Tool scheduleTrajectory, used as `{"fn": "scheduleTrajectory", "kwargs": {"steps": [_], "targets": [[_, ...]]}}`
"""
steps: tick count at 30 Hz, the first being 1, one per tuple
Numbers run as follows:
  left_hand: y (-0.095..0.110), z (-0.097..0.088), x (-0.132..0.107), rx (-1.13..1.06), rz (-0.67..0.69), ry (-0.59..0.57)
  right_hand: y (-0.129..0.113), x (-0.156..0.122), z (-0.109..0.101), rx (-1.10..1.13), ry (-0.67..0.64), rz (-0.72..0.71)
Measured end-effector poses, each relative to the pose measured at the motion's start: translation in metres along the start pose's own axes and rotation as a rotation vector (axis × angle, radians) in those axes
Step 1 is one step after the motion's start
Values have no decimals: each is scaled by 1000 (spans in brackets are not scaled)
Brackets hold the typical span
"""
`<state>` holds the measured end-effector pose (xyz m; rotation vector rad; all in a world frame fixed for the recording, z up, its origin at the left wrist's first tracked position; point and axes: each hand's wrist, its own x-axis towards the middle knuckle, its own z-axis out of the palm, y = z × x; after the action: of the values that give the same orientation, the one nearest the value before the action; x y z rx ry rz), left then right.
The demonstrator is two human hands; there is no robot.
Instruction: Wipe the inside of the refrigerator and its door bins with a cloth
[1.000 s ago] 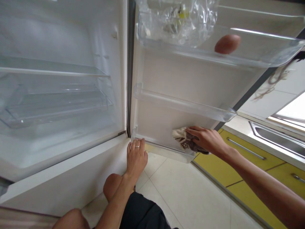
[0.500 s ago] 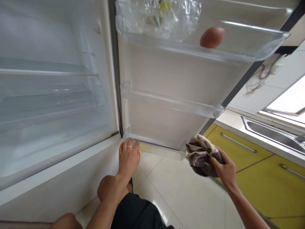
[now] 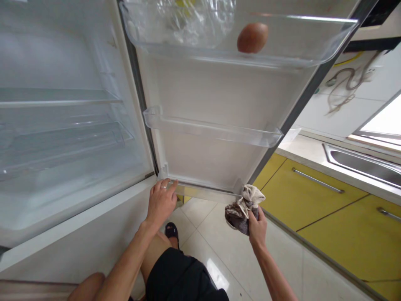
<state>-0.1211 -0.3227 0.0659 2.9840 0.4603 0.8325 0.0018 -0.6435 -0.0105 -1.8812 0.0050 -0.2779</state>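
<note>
My left hand (image 3: 162, 201), a ring on one finger, has its fingers curled over the rim of the lowest clear door shelf (image 3: 205, 194), near the hinge side of the open fridge door (image 3: 216, 92). A crumpled brown and cream cloth (image 3: 239, 215) is bunched in my right hand (image 3: 258, 229). The cloth touches the far right corner of that same shelf, and part of it hangs below the rim. Above it, the middle door shelf (image 3: 213, 129) holds nothing that I can see. On the upper door shelf (image 3: 200, 54) lie a brown egg (image 3: 252, 38) and a clear plastic bag (image 3: 200, 25).
To the left, the fridge compartment (image 3: 62, 200) stands open, with a glass shelf (image 3: 56, 96) inside. Yellow cabinets (image 3: 316, 196) and a counter with a metal sink (image 3: 369, 165) are on the right. My knees and a sandalled foot (image 3: 171, 232) are below, over the tiled floor (image 3: 194, 217).
The view has shifted a little. My right hand and the cloth have moved left and in against the shelf's right corner. My left hand stays on the shelf rim.
</note>
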Motion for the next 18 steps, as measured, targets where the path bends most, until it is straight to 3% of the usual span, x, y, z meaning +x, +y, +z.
{"fn": "scheduleTrajectory", "kwargs": {"steps": [4,6,12,15,18], "targets": [[-10,-4,6,-33,44,-36,-7,-35,18,-72,238,-163],[-19,-8,13,-66,74,-87,-7,-51,31,-96,265,-245],[-44,-31,44,-92,70,-376,-14,-76,83,-88,-4,-456],[-50,-43,59,-156,63,-528,-31,-86,115,-101,-103,-534],[-52,-50,72,-234,88,-608,-52,-98,146,-157,-264,-598]]}}
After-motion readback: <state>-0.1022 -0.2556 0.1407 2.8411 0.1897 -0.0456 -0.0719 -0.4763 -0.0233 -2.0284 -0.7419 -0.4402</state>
